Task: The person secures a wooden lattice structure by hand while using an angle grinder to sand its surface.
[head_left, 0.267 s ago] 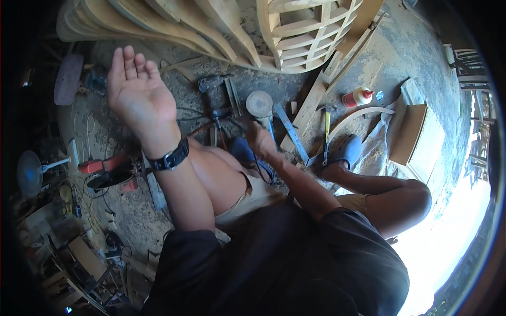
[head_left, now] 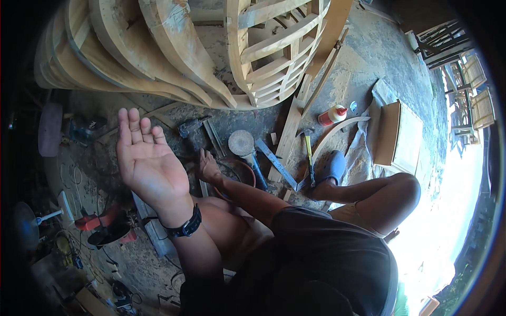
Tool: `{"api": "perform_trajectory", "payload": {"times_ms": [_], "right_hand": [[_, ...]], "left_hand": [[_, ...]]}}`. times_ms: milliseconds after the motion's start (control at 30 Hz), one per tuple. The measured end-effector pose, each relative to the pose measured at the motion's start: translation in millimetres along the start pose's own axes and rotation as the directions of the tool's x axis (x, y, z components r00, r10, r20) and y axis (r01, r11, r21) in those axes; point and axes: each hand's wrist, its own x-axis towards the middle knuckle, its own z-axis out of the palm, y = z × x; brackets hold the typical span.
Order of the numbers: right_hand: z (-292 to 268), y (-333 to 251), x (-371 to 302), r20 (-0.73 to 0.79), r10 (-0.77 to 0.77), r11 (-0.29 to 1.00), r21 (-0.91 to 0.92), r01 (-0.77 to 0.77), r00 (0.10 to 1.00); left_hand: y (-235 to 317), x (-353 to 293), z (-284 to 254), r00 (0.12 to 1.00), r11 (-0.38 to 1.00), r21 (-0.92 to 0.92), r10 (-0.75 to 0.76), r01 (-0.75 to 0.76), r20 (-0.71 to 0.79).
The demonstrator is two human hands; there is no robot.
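My left hand is raised palm up, fingers stretched and nothing in it; a dark watch is on the wrist. Lower down, my right hand reaches over the floor with its fingers apart, and I see nothing in it. Close to it lie a dark power tool, metal strips and a reddish hose. A tool with a round, dusty disc and blue body lies to its right. Beyond that is a blue carpenter's square.
A curved wooden frame with ribs fills the far side. To the right are a yellow-handled hammer, a red-and-white squeeze bottle, a curved wood strip and a cardboard box. A fan and cords are at left.
My right hand has moved left, from beside the disc tool toward the metal strips. My left hand stays raised and open. The view has shifted, showing more of the ribbed frame.
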Motion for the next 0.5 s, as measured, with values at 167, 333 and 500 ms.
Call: {"api": "perform_trajectory", "payload": {"times_ms": [167, 333, 500], "right_hand": [[37, 1, 51, 0.052, 0.046, 0.978, -0.203, -0.034, 0.998], [85, 22, 91, -0.078, 0.085, 0.939, -0.327, -0.106, 0.993], [76, 65, 143, -0.173, 0.321, 0.931, -0.12, -0.344, 0.931]], "left_hand": [[-4, -5, 6, 0.991, 0.994, 0.038, -0.101, 0.099, 0.086], [-4, -6, 4, 0.977, 0.989, -0.016, -0.141, 0.145, 0.161], [-22, -8, 18, 0.942, 0.973, -0.048, -0.205, 0.226, 0.267]]}}
